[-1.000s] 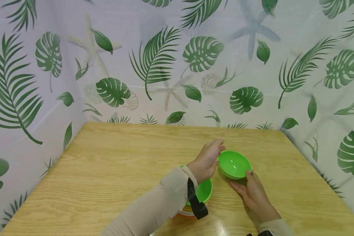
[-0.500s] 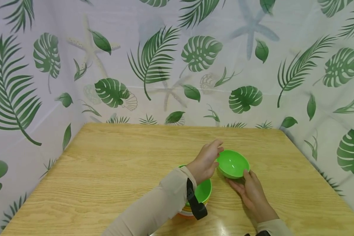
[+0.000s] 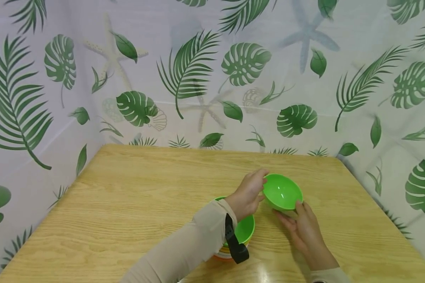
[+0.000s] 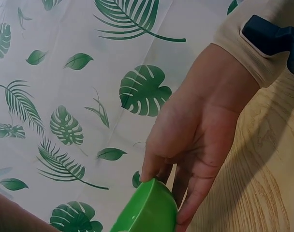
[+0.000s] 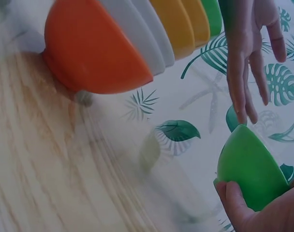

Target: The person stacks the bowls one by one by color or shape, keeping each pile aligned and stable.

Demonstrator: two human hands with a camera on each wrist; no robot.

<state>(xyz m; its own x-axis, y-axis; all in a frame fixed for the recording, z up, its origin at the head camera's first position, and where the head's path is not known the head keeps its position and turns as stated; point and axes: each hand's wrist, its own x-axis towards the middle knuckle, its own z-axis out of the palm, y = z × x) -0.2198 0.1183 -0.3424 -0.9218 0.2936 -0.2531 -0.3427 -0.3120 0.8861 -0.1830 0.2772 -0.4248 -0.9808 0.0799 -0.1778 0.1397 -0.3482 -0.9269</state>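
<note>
A glossy green bowl point(image 3: 282, 192) is held up off the table, tilted toward me. My right hand point(image 3: 306, 228) grips its near right edge, thumb at the rim and fingers underneath. Across from it my left hand point(image 3: 249, 193) is at the far left rim. In the left wrist view that left hand point(image 4: 195, 130) has its digits on both sides of the rim of the green bowl point(image 4: 152, 208). Below my left wrist stands a stack of bowls point(image 3: 245, 230), a green one on top, partly hidden by the sleeve. The right wrist view shows orange, white and yellow bowls point(image 5: 98, 48) in it.
The wooden table point(image 3: 145, 196) reaches back to a white curtain point(image 3: 205, 78) printed with green leaves, which also stands along both sides. A black strap point(image 3: 235, 241) is around my left wrist, just over the front of the stack.
The green bowl has risen slightly and tipped more toward me, with my right hand moving up along with it. My left hand stays at its rim, and the stack stands as before.
</note>
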